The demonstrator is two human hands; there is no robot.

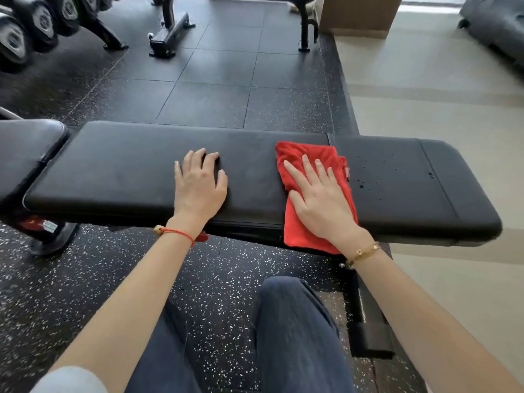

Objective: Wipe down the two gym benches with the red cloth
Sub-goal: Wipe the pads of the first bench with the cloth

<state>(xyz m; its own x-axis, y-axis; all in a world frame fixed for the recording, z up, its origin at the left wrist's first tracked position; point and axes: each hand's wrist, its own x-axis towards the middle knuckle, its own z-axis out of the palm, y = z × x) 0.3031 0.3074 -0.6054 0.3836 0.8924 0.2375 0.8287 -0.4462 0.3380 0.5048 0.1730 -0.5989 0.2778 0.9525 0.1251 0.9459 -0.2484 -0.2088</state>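
- Lying across the padded top of the long black vinyl gym bench [141, 177], the red folded microfibre cloth [300, 163] is crumpled at its far edge, and its near end hangs over the bench's near side.
- The right hand [320, 199] lies flat on the cloth, fingers spread and straight, palm pressing it onto the pad; nothing is gripped.
- Red fabric shows beyond the fingertips, to the thumb side and under the wrist, so the hand covers the cloth's middle.
- Small dark droplets [365, 180] dot the pad just past the hand's little-finger side.
- The left hand [198, 185] rests bare on the pad, well apart from the cloth, fingers slightly curled and parted, holding nothing.
- A thin red string bracelet [177, 232] circles the left wrist; a gold chain bracelet [365, 252] circles the right.
- A second black bench pad [25, 148] sits beyond the left hand's outer side.
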